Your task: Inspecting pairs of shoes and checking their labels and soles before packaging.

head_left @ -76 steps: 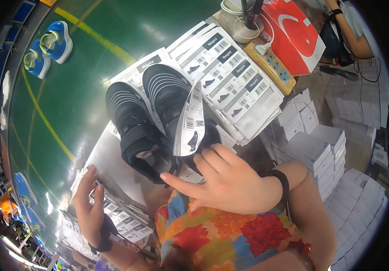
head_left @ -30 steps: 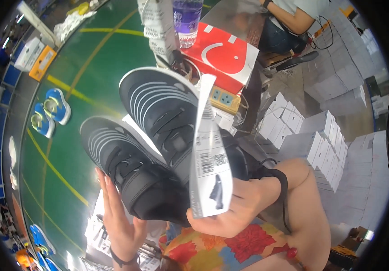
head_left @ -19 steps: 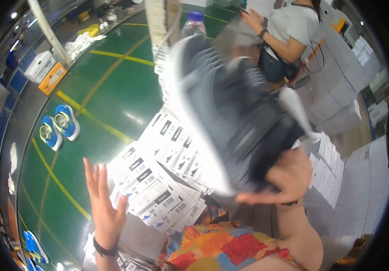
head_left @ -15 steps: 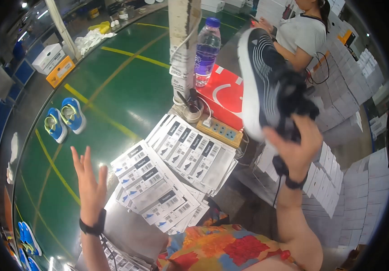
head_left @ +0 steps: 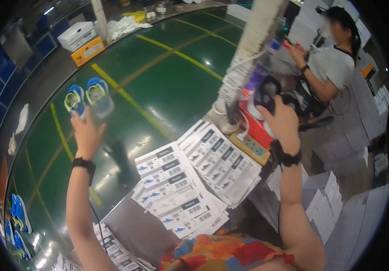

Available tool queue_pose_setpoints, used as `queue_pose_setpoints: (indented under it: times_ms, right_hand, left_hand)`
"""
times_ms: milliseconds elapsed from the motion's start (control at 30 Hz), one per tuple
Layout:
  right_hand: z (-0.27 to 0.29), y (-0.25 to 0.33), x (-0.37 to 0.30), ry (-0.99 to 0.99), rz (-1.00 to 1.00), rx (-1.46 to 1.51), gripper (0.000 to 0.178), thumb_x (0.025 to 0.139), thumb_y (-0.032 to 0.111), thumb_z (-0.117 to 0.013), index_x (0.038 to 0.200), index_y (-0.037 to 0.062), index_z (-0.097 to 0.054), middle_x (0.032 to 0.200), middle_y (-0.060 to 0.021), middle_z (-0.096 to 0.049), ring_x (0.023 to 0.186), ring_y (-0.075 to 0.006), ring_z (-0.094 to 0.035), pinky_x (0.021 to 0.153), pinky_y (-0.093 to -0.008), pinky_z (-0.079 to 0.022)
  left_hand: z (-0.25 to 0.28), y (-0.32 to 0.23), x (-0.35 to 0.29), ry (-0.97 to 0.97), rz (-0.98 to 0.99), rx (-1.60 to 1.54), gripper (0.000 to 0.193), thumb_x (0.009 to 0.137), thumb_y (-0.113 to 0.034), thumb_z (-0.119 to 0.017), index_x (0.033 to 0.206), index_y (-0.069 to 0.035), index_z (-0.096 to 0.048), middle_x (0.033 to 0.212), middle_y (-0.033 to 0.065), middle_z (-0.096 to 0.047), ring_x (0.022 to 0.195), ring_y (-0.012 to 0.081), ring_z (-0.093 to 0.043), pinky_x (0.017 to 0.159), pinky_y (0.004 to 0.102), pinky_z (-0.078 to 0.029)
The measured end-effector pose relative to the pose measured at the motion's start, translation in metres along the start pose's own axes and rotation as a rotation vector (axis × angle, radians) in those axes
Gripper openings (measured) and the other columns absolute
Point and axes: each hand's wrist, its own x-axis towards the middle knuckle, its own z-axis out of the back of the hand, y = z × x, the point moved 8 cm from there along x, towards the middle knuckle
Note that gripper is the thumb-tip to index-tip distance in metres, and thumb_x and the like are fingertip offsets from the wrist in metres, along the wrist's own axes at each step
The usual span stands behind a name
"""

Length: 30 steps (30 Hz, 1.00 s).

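My left hand (head_left: 88,135) reaches out over the green table, open with its fingers spread. Its fingertips overlap the near end of one blue sneaker (head_left: 74,100) with a yellow-green collar; whether they touch it I cannot tell. The matching blue sneaker (head_left: 98,97) sits just to the right, slightly blurred. On the other side, my right hand (head_left: 284,124) is closed on the near end of black sneakers (head_left: 266,94) with white soles, low over a red shoebox (head_left: 260,125). My fingers partly hide these sneakers.
Printed label sheets (head_left: 183,189) lie fanned out before me. Beside the post (head_left: 255,40) are a power strip (head_left: 252,148) and a purple-labelled bottle (head_left: 260,72). Further blue sneakers (head_left: 20,214) are at lower left. A person (head_left: 332,63) stands at far right near stacked white boxes.
My right hand has carried the black sneakers down and away from me to the red shoebox. My left hand has moved forward to the blue sneakers. The view has shifted left.
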Motion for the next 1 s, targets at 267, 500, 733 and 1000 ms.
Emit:
queue_pose_setpoints:
  times_ms: [267,500,733,1000]
  right_hand:
    - [0.022,-0.003,-0.024,-0.216,0.039,0.034,0.047,0.079,0.034,-0.072,0.11,0.0034,-0.057,0.09,-0.0161,-0.061,0.087,-0.0352,-0.059,0.074,-0.0432,-0.045]
    - [0.064,0.023,-0.072,-0.541,0.065,0.097,0.038,0.074,0.014,-0.075,0.105,0.0016,-0.058,0.104,-0.0133,-0.06,0.094,-0.0324,-0.056,0.083,-0.0399,-0.044]
    - [0.065,0.094,-0.126,-0.327,0.205,0.491,0.035,0.072,0.006,-0.074,0.103,0.001,-0.06,0.106,-0.0137,-0.061,0.094,-0.032,-0.058,0.083,-0.0395,-0.045]
    - [0.071,0.16,-0.184,-0.052,0.321,0.948,0.03,0.076,0.002,-0.07,0.104,-0.0017,-0.059,0.103,-0.0157,-0.062,0.092,-0.0305,-0.061,0.081,-0.0356,-0.049]
  left_hand:
    - [-0.038,0.012,0.098,0.152,0.122,0.163,0.062,0.078,-0.064,-0.058,0.127,-0.025,-0.06,0.145,0.0388,-0.018,0.137,0.0549,-0.009,0.108,0.0643,-0.013]
    - [-0.038,0.016,0.106,0.287,0.115,0.041,0.081,0.075,-0.072,-0.053,0.117,-0.003,-0.064,0.106,0.0236,-0.066,0.122,0.0421,-0.047,0.11,0.0501,-0.021]
    - [-0.029,0.066,0.052,0.022,-0.08,0.093,0.065,0.073,-0.064,-0.061,0.09,-0.003,-0.072,0.094,0.0232,-0.066,0.09,0.0395,-0.06,0.087,0.0457,-0.042]
    - [0.042,0.109,-0.027,0.049,0.142,-0.358,0.047,0.076,-0.048,-0.068,0.076,-0.001,-0.072,0.068,0.0166,-0.066,0.065,0.0281,-0.066,0.064,0.0377,-0.052]
